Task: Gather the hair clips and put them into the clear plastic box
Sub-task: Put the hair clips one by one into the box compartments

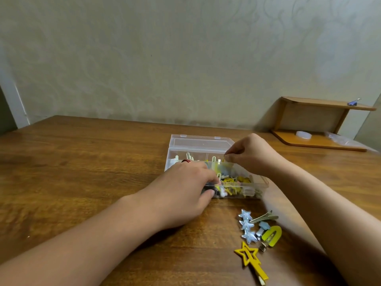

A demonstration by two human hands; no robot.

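The left hand [185,188] curls its fingers over the near-left corner of the open box [255,183]; the right hand [250,154] pinches a pale clip over its far side. Yellow clips [228,182] fill it. More clips [259,230] lie on the table [82,162], the star clip [250,259] pointing toward the viewer.
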